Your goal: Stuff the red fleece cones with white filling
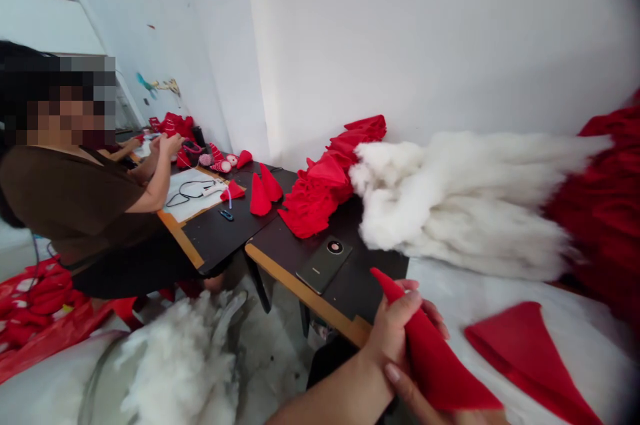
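My left hand (393,326) is wrapped round a red felt cone (435,355) near its narrow end, with the thumb along its top and the tip poking out beyond. At the bottom edge my right hand (423,405) grips the wide end from below; its thumb lies close to my left wrist, and much of this hand is cut off or hidden under the felt. To the right, a second flat red felt cone (525,348) rests on the white sheet (450,285), apart from both hands.
A dark phone (325,266) lies on the black table (350,295). Behind are stacked red felt pieces (325,185), white stuffing (450,205) and a red heap (595,211). Two cones (261,195) stand leftward. A co-worker (70,205) sits left, near more stuffing (180,358).
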The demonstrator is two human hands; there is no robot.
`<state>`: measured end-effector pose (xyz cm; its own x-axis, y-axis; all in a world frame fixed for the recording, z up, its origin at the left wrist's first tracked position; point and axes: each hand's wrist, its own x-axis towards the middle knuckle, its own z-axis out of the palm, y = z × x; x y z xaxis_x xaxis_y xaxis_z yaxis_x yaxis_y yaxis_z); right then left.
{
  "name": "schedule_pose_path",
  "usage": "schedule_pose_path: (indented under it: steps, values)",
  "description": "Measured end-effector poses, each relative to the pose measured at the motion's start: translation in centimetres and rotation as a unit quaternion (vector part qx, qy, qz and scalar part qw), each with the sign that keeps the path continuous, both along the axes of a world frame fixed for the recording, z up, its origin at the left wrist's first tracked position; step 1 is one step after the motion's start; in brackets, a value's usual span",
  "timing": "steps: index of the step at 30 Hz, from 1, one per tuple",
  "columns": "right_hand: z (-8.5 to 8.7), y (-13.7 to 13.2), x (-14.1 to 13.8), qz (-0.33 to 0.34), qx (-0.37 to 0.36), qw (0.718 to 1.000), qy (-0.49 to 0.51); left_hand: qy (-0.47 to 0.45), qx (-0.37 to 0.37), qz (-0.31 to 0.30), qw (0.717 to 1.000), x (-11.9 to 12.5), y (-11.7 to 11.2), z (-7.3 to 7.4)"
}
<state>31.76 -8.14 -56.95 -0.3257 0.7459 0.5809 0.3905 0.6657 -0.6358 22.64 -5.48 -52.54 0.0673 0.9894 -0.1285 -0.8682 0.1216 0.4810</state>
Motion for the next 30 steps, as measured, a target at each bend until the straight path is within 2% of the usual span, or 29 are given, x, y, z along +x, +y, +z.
schedule_pose_path:
  steps: [3,5,8,11,14,18,21,24,27,30]
  values:
    - [0.9,-0.3,-0.8,-0.023,-0.023,0.999,0.011,0.029,0.000,-0.022,0.999,0.2,-1.0,0.7]
    - [1.6,-0.2,-1.0,-0.007,-0.050,0.998,0.041,0.054,0.008,-0.021,0.998,-0.3,-1.2,1.1]
    - [2.7,0.0,-1.0,0.011,-0.107,0.991,0.077,0.058,0.055,0.011,0.997,-1.5,-0.8,1.5]
    - [3.5,-0.4,-0.9,0.006,-0.116,0.988,0.100,0.045,0.082,0.056,0.994,-2.4,-0.1,1.7]
    - [3.2,-1.3,-0.5,0.000,-0.099,0.991,0.088,0.045,0.088,0.072,0.992,-2.8,0.1,2.1]
    - [1.2,-0.5,-0.6,-0.040,-0.023,0.996,0.079,0.064,0.085,0.124,0.987,-3.1,0.1,2.8]
    - [0.3,2.3,-3.6,-0.044,0.009,0.993,0.111,0.066,0.085,0.105,0.989,-3.2,0.1,3.0]
    - [0.5,4.6,-7.9,-0.064,0.020,0.988,0.140,0.058,0.070,0.094,0.991,-3.1,0.0,2.9]
    - [0.7,5.2,-10.7,-0.098,0.030,0.980,0.172,0.040,0.050,0.110,0.992,-3.0,-0.1,2.6]
    - [0.6,4.7,-11.2,-0.066,0.045,0.983,0.165,0.017,0.036,0.107,0.993,-2.7,-0.3,2.3]
